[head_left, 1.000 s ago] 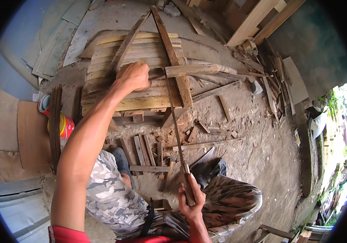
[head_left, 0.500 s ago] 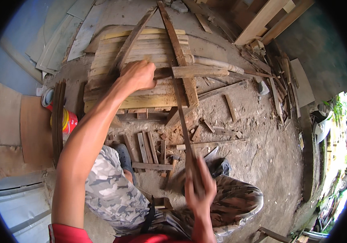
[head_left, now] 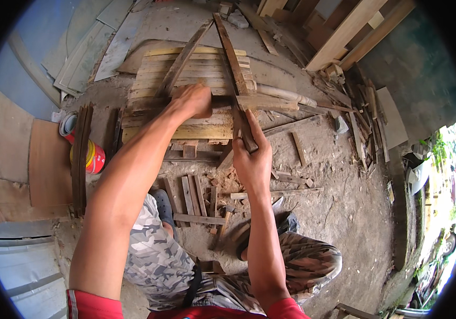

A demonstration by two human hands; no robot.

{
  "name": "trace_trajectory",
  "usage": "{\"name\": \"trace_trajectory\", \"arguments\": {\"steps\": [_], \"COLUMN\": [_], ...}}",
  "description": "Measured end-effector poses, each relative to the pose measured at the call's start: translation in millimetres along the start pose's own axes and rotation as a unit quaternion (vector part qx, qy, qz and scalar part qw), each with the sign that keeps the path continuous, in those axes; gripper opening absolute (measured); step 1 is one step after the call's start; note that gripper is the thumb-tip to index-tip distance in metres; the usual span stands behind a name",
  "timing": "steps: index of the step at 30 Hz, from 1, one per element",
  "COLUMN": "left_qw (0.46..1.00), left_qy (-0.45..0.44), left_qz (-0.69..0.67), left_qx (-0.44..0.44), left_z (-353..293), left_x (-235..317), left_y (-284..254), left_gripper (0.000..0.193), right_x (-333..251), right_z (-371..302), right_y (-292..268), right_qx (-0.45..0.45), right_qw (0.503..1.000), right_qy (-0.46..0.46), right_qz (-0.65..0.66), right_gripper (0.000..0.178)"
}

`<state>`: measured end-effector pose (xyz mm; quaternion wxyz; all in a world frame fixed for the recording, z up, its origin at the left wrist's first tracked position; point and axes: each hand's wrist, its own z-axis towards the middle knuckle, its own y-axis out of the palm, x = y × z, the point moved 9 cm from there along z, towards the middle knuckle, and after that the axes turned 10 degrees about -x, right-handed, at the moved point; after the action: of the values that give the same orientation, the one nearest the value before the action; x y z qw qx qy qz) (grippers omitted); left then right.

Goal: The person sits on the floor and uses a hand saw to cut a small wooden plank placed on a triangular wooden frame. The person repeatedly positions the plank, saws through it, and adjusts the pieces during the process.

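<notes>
My right hand is closed round the dark wooden handle of a handsaw, its index finger stretched along it. The handle is close against a short wooden slat that lies across a long wooden beam; most of the blade is hidden or hard to tell from the beam. My left hand is clenched just left of the saw, on a wooden piece lying crosswise. Beneath is a low platform of pale wooden slats. A second beam meets the first at the far end.
A hammer and several short wood offcuts lie on the dirt floor near my feet. A red and yellow bucket stands left behind upright boards. Scrap wood is piled along the right wall.
My right hand has pushed the handsaw forward, from near my lap up to the slat. My left hand stays clenched on the wooden piece. The whole view has shifted slightly.
</notes>
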<state>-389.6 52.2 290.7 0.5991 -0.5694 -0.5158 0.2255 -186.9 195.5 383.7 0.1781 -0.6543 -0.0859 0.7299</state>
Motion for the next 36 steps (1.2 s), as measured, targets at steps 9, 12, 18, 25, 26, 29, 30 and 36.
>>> {"name": "trace_trajectory", "arguments": {"steps": [9, 12, 18, 25, 26, 29, 30, 36], "left_qw": [0.998, 0.999, 0.996, 0.988, 0.989, 0.99, 0.991, 0.993], "left_qy": [0.027, 0.016, -0.047, -0.047, -0.039, -0.014, -0.003, 0.009], "left_qz": [-0.036, -0.034, -0.003, 0.026, 0.028, 0.035, 0.036, 0.097], "left_qx": [-0.032, -0.028, -0.078, -0.142, -0.142, -0.133, -0.132, -0.072], "left_z": [-19.0, -26.3, -20.5, -23.5, -23.5, -18.2, -15.9, -13.8], "left_x": [40.3, 44.5, 48.4, 45.4, 46.6, 43.0, 41.7, 43.6], "left_y": [-12.9, -21.7, -34.2, -24.9, -22.2, -19.1, -15.9, -29.2], "left_gripper": [0.009, 0.008, 0.003, 0.015, 0.015, 0.017, 0.019, 0.028], "right_x": [39.7, 49.7, 53.6, 40.9, 38.5, 23.2, 13.9, 39.9], "right_z": [-32.8, -43.8, -134.9, -211.9, -213.2, -198.9, -171.1, -2.7], "right_y": [9.1, 13.8, 0.2, -35.4, -37.5, -35.9, -29.5, 7.3], "right_qx": [0.066, 0.054, 0.063, 0.02, 0.019, 0.018, 0.027, 0.043], "right_qw": [0.992, 0.997, 0.995, 0.999, 0.999, 0.999, 0.998, 0.994], "right_qy": [-0.108, -0.059, -0.065, 0.03, 0.038, 0.005, -0.026, -0.046], "right_qz": [-0.024, 0.018, -0.037, -0.026, -0.021, -0.031, -0.053, 0.085], "right_gripper": [0.069, 0.069, 0.064, 0.062, 0.062, 0.062, 0.062, 0.067]}}
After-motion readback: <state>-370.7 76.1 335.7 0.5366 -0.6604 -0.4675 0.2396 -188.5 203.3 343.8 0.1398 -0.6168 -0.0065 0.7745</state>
